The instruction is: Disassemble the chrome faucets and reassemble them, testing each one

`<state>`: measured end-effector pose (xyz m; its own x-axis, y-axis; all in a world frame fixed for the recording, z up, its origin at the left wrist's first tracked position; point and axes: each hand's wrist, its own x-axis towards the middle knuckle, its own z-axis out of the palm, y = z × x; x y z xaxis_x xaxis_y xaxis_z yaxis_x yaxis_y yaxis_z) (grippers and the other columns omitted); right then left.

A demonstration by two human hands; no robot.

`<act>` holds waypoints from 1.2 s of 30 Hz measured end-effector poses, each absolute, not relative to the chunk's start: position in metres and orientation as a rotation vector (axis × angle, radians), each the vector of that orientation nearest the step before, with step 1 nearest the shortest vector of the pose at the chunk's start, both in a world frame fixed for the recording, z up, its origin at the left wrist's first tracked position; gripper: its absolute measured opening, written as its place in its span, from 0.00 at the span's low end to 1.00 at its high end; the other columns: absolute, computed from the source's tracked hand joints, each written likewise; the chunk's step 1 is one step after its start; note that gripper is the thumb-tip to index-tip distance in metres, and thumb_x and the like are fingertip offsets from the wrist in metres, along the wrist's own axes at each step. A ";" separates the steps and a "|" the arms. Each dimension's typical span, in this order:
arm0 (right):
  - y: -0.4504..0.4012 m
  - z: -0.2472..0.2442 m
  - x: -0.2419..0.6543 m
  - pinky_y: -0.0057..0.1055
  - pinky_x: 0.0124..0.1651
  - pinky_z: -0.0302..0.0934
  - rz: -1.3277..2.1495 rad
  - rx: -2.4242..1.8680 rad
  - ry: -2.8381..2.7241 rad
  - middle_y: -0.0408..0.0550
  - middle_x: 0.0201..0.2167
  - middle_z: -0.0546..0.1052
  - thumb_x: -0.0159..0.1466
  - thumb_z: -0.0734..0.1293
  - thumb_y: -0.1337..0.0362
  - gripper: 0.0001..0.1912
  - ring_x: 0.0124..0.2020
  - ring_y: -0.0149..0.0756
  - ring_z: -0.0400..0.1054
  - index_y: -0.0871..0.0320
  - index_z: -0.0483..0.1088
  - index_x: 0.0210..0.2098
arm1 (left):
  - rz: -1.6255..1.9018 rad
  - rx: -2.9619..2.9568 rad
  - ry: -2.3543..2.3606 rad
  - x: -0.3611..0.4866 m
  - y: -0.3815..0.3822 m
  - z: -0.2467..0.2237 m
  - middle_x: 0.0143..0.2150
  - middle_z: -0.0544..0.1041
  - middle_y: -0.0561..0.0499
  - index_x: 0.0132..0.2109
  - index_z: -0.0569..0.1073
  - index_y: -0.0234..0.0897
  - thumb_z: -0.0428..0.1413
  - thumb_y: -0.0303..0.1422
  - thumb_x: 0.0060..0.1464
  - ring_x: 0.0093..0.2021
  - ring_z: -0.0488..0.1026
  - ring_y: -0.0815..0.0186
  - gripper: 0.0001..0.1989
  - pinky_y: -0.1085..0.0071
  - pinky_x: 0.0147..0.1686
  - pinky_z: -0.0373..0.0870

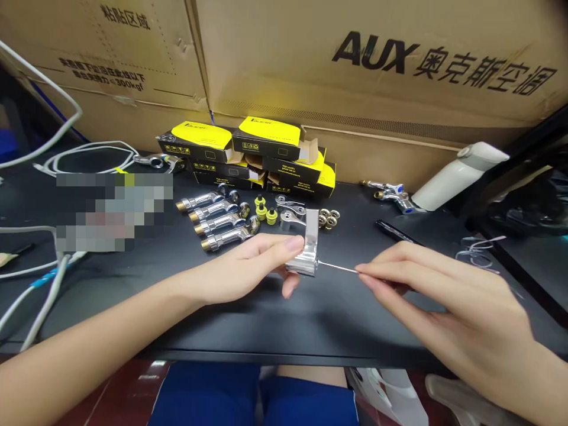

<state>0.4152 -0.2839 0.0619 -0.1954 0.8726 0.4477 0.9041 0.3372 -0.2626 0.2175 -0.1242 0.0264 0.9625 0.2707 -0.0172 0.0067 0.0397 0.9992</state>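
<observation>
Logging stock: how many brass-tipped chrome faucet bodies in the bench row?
4 chrome bodies: rearmost, second, third, frontmost, on the black bench, behind the left hand. Blurred patch may hide more.

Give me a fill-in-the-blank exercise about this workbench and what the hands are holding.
The left hand holds a chrome fitting, while a thin metal rod is held by the ____ hand.
____ chrome faucet bodies with brass ends lie in a row on the black bench.
The stacked boxes are black and ____.
Missing words: right, four, yellow.
</observation>
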 end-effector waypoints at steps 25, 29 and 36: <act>-0.272 0.019 0.420 0.24 0.24 0.64 0.818 -1.572 -1.331 0.46 0.32 0.71 0.63 0.69 0.59 0.09 0.25 0.28 0.64 0.58 0.74 0.38 | 0.367 1.208 0.385 0.224 -0.123 0.020 0.36 0.80 0.44 0.48 0.77 0.31 0.48 0.46 0.63 0.36 0.76 0.63 0.23 0.67 0.40 0.71; -0.269 0.019 0.416 0.24 0.25 0.64 0.858 -1.575 -1.315 0.45 0.30 0.70 0.63 0.69 0.57 0.10 0.25 0.29 0.64 0.58 0.74 0.37 | 0.347 1.105 0.301 0.225 -0.123 0.020 0.45 0.80 0.42 0.47 0.78 0.33 0.47 0.46 0.64 0.41 0.76 0.62 0.23 0.68 0.41 0.73; -0.266 0.015 0.415 0.25 0.25 0.64 0.855 -1.572 -1.315 0.45 0.30 0.70 0.63 0.68 0.58 0.08 0.25 0.29 0.64 0.56 0.75 0.36 | 0.392 0.990 0.262 0.225 -0.124 0.018 0.44 0.81 0.44 0.41 0.79 0.33 0.49 0.45 0.63 0.44 0.77 0.62 0.21 0.70 0.43 0.73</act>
<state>0.4155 -0.2659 0.0149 0.1993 0.9793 0.0340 0.3665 -0.0423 -0.9295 0.2254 -0.1236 0.0182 0.8994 0.4356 -0.0370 -0.2012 0.4875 0.8496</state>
